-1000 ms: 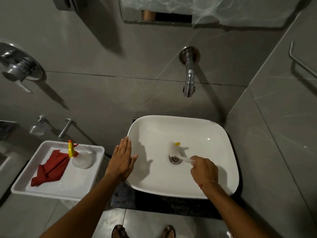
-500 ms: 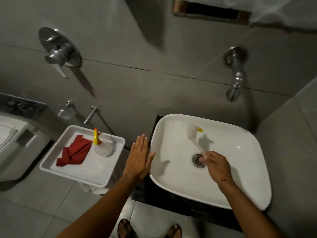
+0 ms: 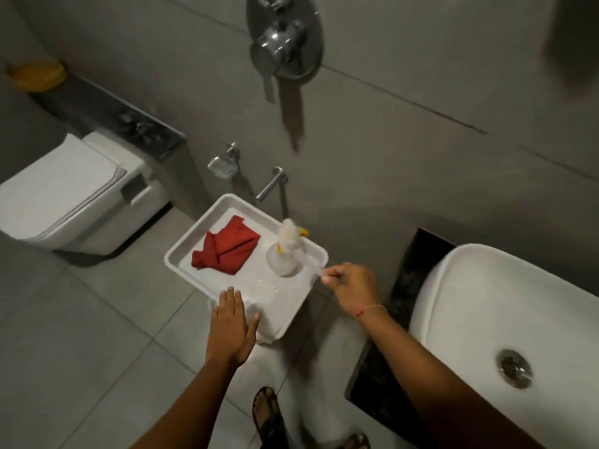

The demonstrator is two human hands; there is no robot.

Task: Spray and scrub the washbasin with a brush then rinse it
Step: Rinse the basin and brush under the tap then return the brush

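The white washbasin (image 3: 470, 306) with a metal drain (image 3: 514, 368) is at the lower right. My right hand (image 3: 353, 288) is shut on the clear handle of a brush (image 3: 289, 234), left of the basin. The brush's white head with a yellow tip hangs over the white tray (image 3: 181, 251), just above the translucent spray bottle (image 3: 282, 266) standing there. My left hand (image 3: 231, 325) is flat and empty, palm down over the tray's near corner.
A folded red cloth (image 3: 227, 251) lies in the tray. A white toilet (image 3: 64, 196) stands at the left, a wall tap (image 3: 270, 186) and soap dish (image 3: 223, 163) behind the tray, a shower mixer (image 3: 285, 43) above. My sandalled foot (image 3: 269, 413) is on the grey floor tiles.
My view has swung left. My right hand carried the brush out of the basin and over the tray. My left hand left the basin rim and now hovers at the tray's corner.
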